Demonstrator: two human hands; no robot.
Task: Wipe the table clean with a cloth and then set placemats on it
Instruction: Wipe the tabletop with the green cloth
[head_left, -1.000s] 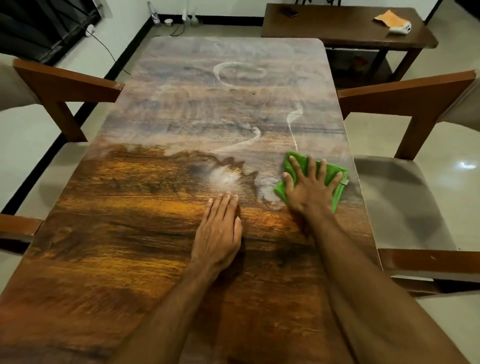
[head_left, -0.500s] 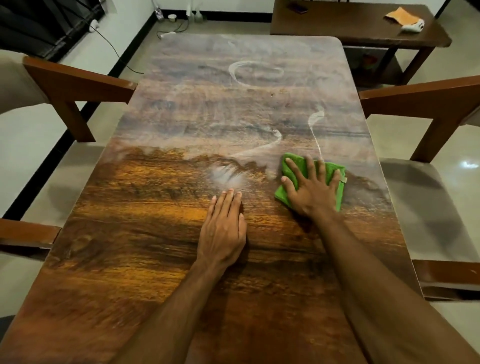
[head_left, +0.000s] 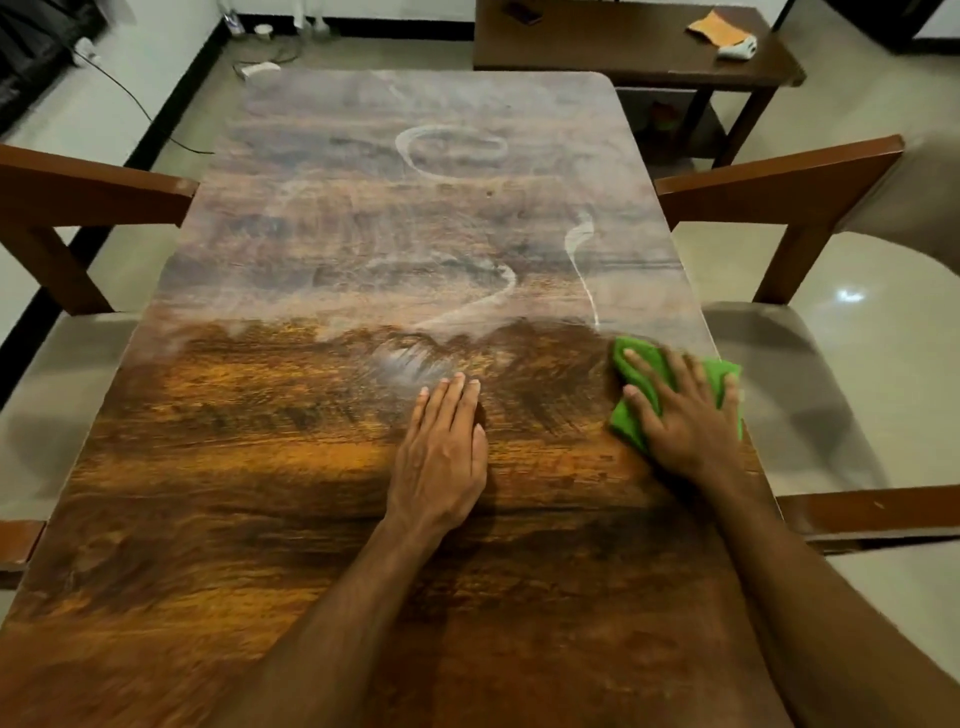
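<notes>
A long wooden table fills the view. Its far half is dusty grey with white curved streaks; the near half looks dark and glossy. My right hand presses flat on a green cloth at the table's right edge, with fingers spread over it. The cloth's right corner reaches the table's rim. My left hand lies flat on the bare wood near the middle, palm down, fingers together, holding nothing. A small whitish patch lies just beyond its fingertips. No placemats are in view.
Wooden chairs stand on both sides, left chair and right chair. Beyond the table's far right is a dark side table with an orange cloth and a white object on it. Cables lie on the floor at the far left.
My right hand has slid the green cloth rightwards to the table's right edge, leaving a wiped band behind. My left hand stays planted on the wood.
</notes>
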